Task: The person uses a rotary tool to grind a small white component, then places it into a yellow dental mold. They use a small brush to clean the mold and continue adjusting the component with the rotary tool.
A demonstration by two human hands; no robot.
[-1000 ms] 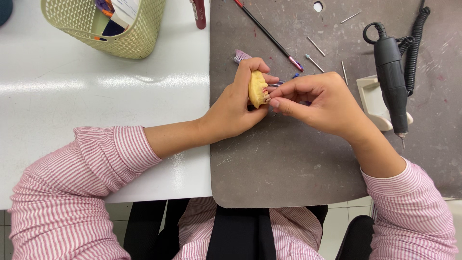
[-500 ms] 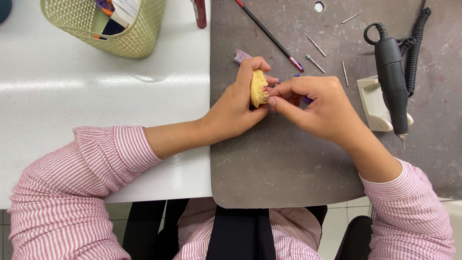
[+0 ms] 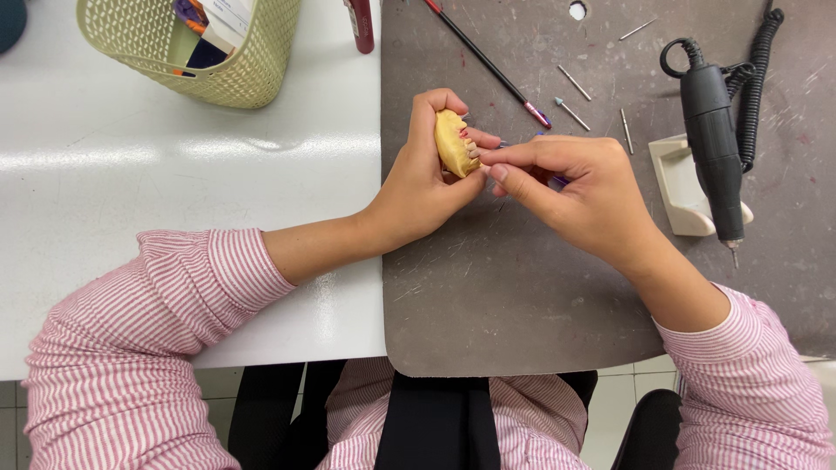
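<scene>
Since the earlier frame your right hand [image 3: 583, 187] has shifted slightly, fingertips pinched closed against the yellow dental model [image 3: 453, 144], which your left hand [image 3: 422, 187] grips over the grey mat [image 3: 522, 296].

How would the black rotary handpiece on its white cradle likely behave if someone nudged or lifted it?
The black handpiece is round-bodied and lies only partly on the white cradle, so a sideways nudge could probably roll it off. Its coiled cord would likely tug back when lifted. It looks rigid and fairly dense, with a thin tip that may be delicate.
</scene>
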